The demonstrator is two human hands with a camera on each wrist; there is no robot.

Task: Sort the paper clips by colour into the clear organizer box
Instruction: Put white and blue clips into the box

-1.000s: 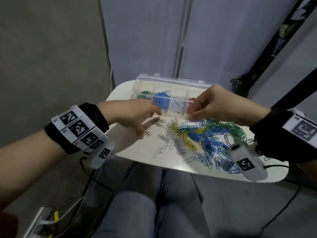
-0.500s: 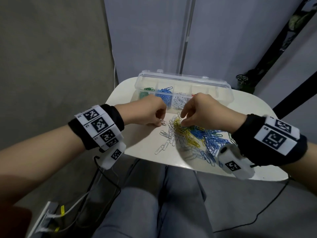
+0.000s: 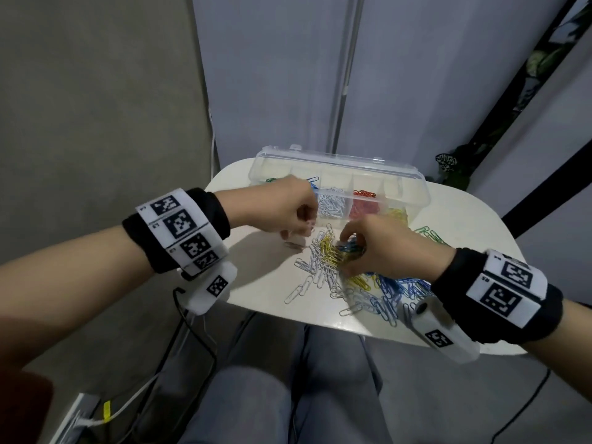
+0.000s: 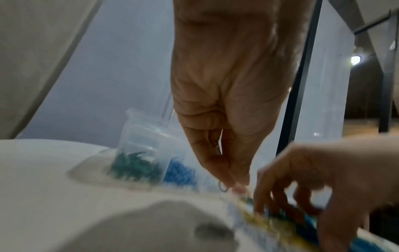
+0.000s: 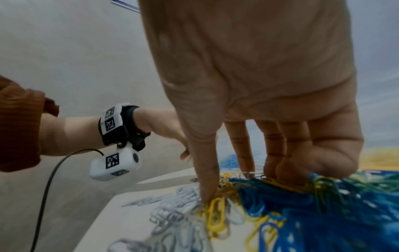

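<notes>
Paper clips [image 3: 349, 277] lie mixed on the bench [image 3: 464, 219]; the organizer box [image 3: 413, 184] holds green, blue, white, red, yellow groups. Left hand [image 3: 282, 209] pinches one clip; right hand [image 3: 381, 245], fingers straight, presses the pile.

We sit at a small white table [image 3: 474, 225] with rounded corners. Behind it hang pale grey panels [image 3: 400, 75] joined by a vertical strip, and to our left stands a beige wall [image 3: 96, 91]. A black frame [image 3: 525, 100] runs slantwise at right, with leaves [image 3: 448, 165] by it. On the grey floor [image 3: 432, 395] lie cables [image 3: 192, 357] and a power strip [image 3: 72, 421]
</notes>
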